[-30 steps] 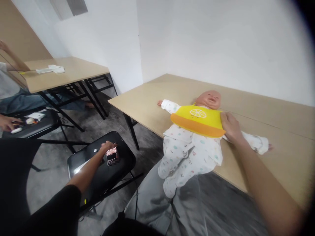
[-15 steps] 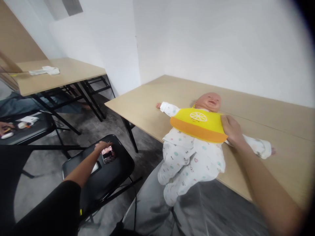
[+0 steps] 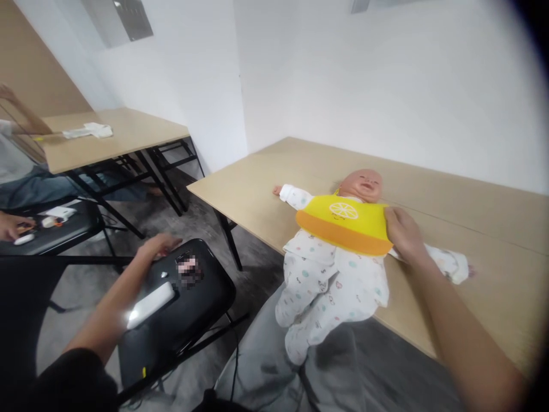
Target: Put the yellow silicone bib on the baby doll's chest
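On the table's near edge a baby doll (image 3: 313,269) in a white patterned sleepsuit lies on its back, arms spread and legs hanging over the edge. It wears a yellow bib (image 3: 364,216) with a citrus slice print and an orange pocket. My right hand (image 3: 403,233) is closed on the bib's side edge by the doll's shoulder. Off to the left, my left hand (image 3: 159,247) hovers over the back edge of a black folding chair (image 3: 193,320), fingers stretched and apparently holding nothing. Near it on the seat lie a blurred-out pinkish item (image 3: 187,265) and a white elongated object (image 3: 151,305).
The wooden table (image 3: 253,177) stands against a white wall. At the left, another person sits at a second table (image 3: 128,131) with a white cloth (image 3: 92,130) on it. A person's hand (image 3: 9,225) touches small items on another black chair (image 3: 81,232).
My left hand has moved left, away from the pinkish item, uncovering more of the white object on the seat. My right hand stays on the bib.
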{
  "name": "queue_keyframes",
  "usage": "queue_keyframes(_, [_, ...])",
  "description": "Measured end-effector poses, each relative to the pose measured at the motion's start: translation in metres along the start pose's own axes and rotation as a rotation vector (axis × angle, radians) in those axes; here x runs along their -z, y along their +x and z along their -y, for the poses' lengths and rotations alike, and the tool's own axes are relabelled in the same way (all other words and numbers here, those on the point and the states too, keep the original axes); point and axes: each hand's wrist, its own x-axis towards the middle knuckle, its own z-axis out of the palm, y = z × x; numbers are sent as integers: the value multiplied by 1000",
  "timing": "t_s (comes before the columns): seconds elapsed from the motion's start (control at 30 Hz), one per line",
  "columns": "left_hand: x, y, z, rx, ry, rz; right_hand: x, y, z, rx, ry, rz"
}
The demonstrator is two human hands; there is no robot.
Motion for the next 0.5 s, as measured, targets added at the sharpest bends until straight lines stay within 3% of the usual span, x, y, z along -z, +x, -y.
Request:
queue_keyframes(0.13, [70,-43,-28,-142,8,-25,-4,1,-2,-3,62,-9])
queue_keyframes(0.2, [95,-71,-52,-351,-56,-99,-5,1,-1,0,71,-6])
queue_keyframes(0.27, [108,-101,-86,-591,-179,-170,-6,0,2,2,89,-5])
queue_keyframes(0.37, [105,-135,-148,-800,-333,-213,-6,-2,7,-19,123,-14])
queue_keyframes(0.5, [74,-152,-227,-992,-409,-166,-7,-5,14,-33,167,-14])
